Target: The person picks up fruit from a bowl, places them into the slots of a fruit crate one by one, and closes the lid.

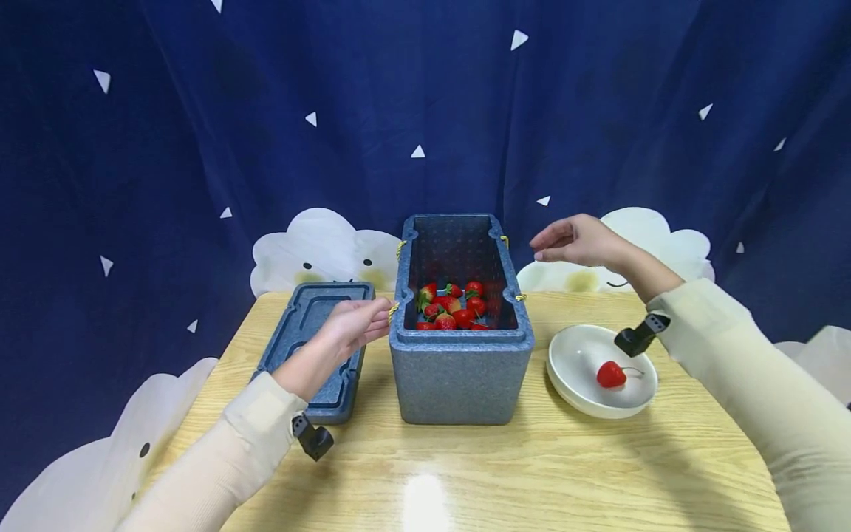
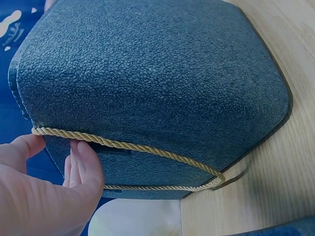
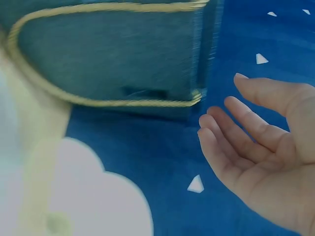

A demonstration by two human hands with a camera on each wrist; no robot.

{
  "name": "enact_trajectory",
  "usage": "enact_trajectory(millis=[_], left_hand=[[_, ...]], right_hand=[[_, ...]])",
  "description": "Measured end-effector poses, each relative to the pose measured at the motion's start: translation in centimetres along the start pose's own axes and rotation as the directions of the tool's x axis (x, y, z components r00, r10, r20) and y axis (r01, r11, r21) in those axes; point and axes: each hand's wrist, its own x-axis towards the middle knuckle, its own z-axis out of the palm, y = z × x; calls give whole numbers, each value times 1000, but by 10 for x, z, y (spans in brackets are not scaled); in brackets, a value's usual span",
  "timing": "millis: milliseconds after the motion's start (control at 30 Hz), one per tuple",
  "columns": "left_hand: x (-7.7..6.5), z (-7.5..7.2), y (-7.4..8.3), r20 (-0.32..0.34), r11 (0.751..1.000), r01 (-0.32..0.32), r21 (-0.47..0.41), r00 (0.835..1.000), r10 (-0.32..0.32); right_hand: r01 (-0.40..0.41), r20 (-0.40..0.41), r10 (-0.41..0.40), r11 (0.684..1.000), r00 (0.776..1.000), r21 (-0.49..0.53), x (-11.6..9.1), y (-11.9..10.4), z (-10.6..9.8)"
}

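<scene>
A speckled blue-grey foam box [image 1: 459,380] stands uncovered on the table, with several strawberries [image 1: 447,304] inside. My left hand [image 1: 362,322] is at the box's left side near the rim. In the left wrist view, the thumb and fingertips touch the box wall right beside a twisted gold cord [image 2: 147,147] that loops down that side. To the right of the box, my right hand [image 1: 575,241] hovers in the air with fingers loosely bent, holding nothing. The right wrist view shows its spread fingers apart from the box's other gold cord [image 3: 59,95].
At the left lies the box's flat blue-grey lid [image 1: 312,325], partly behind my left arm. A white bowl [image 1: 565,369] at the right holds one red fruit [image 1: 610,374] with a long thin stem. A dark blue curtain [image 1: 372,111] hangs behind the wooden table [image 1: 572,465].
</scene>
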Motion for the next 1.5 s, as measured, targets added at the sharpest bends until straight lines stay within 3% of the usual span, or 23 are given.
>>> enact_trajectory(millis=[333,667,867,1067,1333,1500], left_hand=[[1,1,1,-4,1000,-8,10,1000,8],[2,1,0,-17,1000,-4,-12,1000,3],[3,1,-1,-20,1000,-5,-13,1000,4],[3,2,-2,-30,1000,-11,-12,1000,10],[2,1,-2,-35,1000,-20,2,999,20],[3,2,-3,-30,1000,-16,-12,999,15]], right_hand=[[-1,82,1,1000,997,-1,-34,62,22],[12,206,-14,1000,979,11,-50,105,46],[-32,298,44,998,954,-46,-59,117,54],[28,345,32,986,938,-167,-67,126,61],[134,430,-31,968,902,-213,-71,134,67],[187,436,-51,943,898,-274,-71,135,74]])
